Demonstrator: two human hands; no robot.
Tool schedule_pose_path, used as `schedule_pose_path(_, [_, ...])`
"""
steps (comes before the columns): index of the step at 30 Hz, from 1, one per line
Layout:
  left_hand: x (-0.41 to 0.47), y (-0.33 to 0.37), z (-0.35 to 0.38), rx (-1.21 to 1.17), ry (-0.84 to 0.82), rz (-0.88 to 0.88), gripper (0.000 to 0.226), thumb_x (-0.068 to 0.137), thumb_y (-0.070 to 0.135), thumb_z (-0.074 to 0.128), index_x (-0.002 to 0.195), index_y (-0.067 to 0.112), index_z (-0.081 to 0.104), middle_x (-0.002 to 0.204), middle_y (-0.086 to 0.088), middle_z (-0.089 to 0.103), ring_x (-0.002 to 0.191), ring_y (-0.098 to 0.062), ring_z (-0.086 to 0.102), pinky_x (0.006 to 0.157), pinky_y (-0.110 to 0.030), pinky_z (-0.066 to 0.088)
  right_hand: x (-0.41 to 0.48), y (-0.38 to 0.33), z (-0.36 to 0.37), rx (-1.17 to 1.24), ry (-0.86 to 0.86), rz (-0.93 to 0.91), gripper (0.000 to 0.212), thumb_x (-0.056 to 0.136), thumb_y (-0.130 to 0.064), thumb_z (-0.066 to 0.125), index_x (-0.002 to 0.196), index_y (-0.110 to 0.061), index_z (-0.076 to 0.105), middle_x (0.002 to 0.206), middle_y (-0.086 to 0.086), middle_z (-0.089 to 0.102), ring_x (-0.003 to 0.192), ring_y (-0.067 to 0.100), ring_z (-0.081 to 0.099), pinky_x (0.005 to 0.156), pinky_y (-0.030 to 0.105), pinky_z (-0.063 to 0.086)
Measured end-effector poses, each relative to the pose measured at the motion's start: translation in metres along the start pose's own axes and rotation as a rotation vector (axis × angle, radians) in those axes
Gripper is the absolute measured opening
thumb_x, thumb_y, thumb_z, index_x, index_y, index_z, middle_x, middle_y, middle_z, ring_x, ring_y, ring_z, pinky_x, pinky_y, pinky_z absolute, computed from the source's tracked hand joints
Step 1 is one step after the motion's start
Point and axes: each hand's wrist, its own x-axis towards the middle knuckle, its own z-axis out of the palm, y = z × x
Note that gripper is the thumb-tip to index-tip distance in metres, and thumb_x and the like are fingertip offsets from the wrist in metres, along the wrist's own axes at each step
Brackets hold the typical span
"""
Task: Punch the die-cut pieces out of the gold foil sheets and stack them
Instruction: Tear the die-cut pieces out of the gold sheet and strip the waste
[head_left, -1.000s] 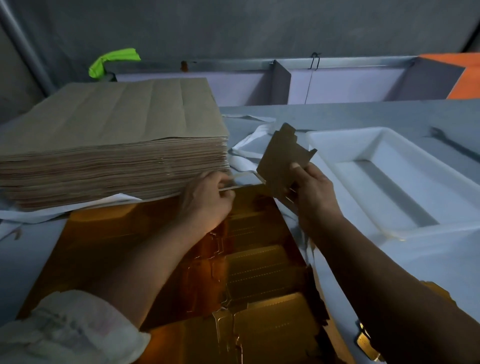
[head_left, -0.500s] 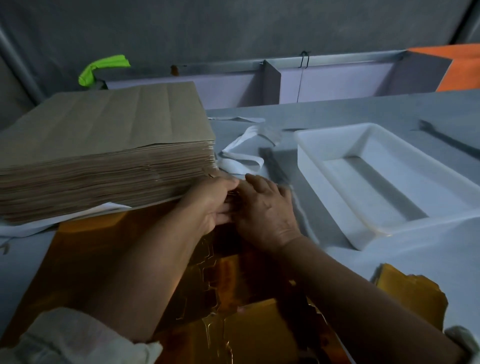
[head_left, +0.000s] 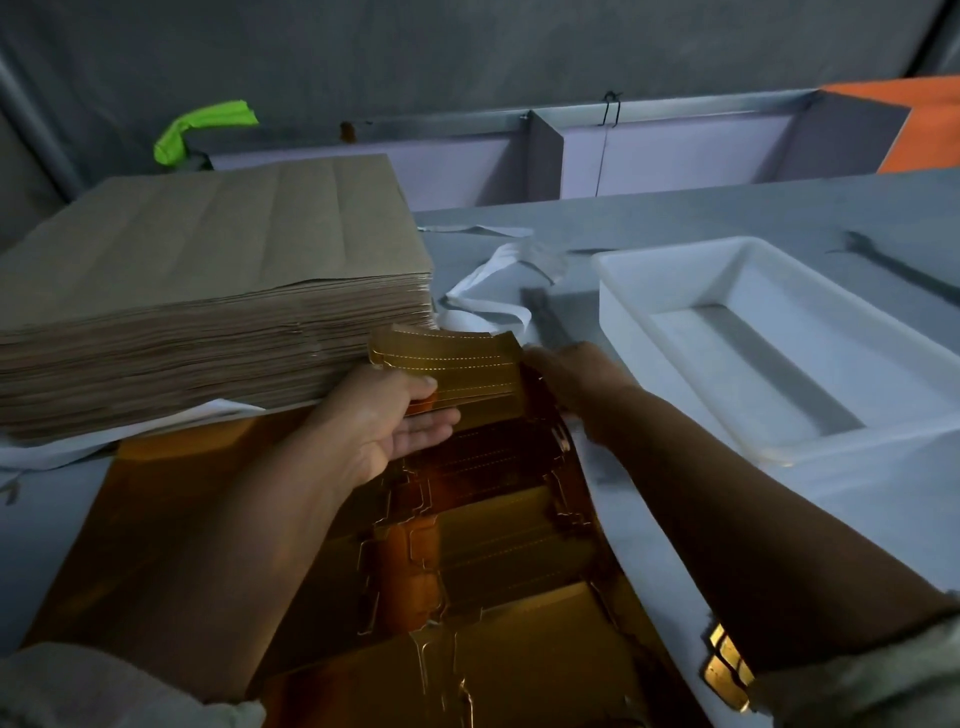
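Note:
A gold foil sheet (head_left: 498, 561) with die-cut outlines lies flat on the table in front of me. My left hand (head_left: 389, 415) holds a gold die-cut piece (head_left: 457, 364) lifted at the sheet's far end, thumb on top and fingers underneath. My right hand (head_left: 571, 379) is at that piece's right edge, blurred; its grip is hard to make out. A few punched gold pieces (head_left: 727, 670) show at the lower right beside my right sleeve.
A tall stack of brown sheets (head_left: 208, 291) stands at the left, close behind my left hand. A white plastic tray (head_left: 623, 291) sits at the right. White strapping (head_left: 488, 301) lies behind the hands. Grey table (head_left: 675, 213) extends to a partition.
Half a second ago both hands pressed flat on the sheet's far end. Now the left hand has lifted a gold piece up, and the right hand has shifted to the right of it.

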Motion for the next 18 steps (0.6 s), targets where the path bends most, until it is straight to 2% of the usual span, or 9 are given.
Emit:
schedule_pose_path(4, [0.000,-0.003,-0.001,0.036,0.001,0.024,0.019,0.097,0.005,0.055,0.115,0.007,0.054,0.111,-0.017,0.066,0.074,-0.021,0.075,0.053,-0.025,0.057,0.003,0.006,0.008,-0.076,-0.036,-0.040,0.024,0.101,-0.028,0.052,0.084,-0.012,0.059,0.076,0.004,0.059,0.064,0.013,0.056,0.055,0.023,0.045])
schedule_pose_path(8, [-0.001,-0.005,0.003,0.097,0.011,0.045,0.012,0.097,0.005,0.055,0.110,0.007,0.053,0.101,-0.017,0.066,0.074,-0.019,0.071,0.051,-0.023,0.055,0.003,0.007,0.014,-0.156,-0.008,-0.122,0.032,0.106,-0.030,0.041,0.093,-0.009,0.061,0.084,0.011,0.061,0.078,0.023,0.061,0.075,0.037,0.053])
schedule_pose_path(11, [-0.001,-0.004,0.002,0.132,0.026,0.044,0.003,0.098,0.005,0.053,0.100,0.008,0.054,0.089,-0.014,0.066,0.068,-0.015,0.067,0.047,-0.020,0.053,0.004,0.009,0.015,-0.192,0.018,-0.154,0.035,0.106,-0.030,0.039,0.104,-0.004,0.062,0.095,0.016,0.064,0.086,0.026,0.062,0.086,0.041,0.054])
schedule_pose_path(15, [0.001,-0.001,-0.014,0.204,0.071,0.043,0.003,0.098,0.007,0.053,0.098,0.008,0.055,0.086,-0.012,0.064,0.061,-0.012,0.060,0.043,-0.017,0.050,0.006,0.021,0.009,-0.218,0.040,-0.154,0.030,0.105,-0.025,0.041,0.097,-0.006,0.063,0.084,0.009,0.058,0.080,0.021,0.057,0.071,0.032,0.048])
schedule_pose_path(18, [-0.001,-0.001,-0.020,0.216,0.043,0.030,0.004,0.098,0.008,0.053,0.101,0.007,0.055,0.084,-0.013,0.064,0.056,-0.011,0.059,0.042,-0.018,0.050,0.005,0.023,0.013,-0.333,-0.021,-0.214,0.031,0.106,-0.030,0.041,0.094,-0.010,0.061,0.083,0.006,0.058,0.079,0.018,0.059,0.071,0.030,0.050])
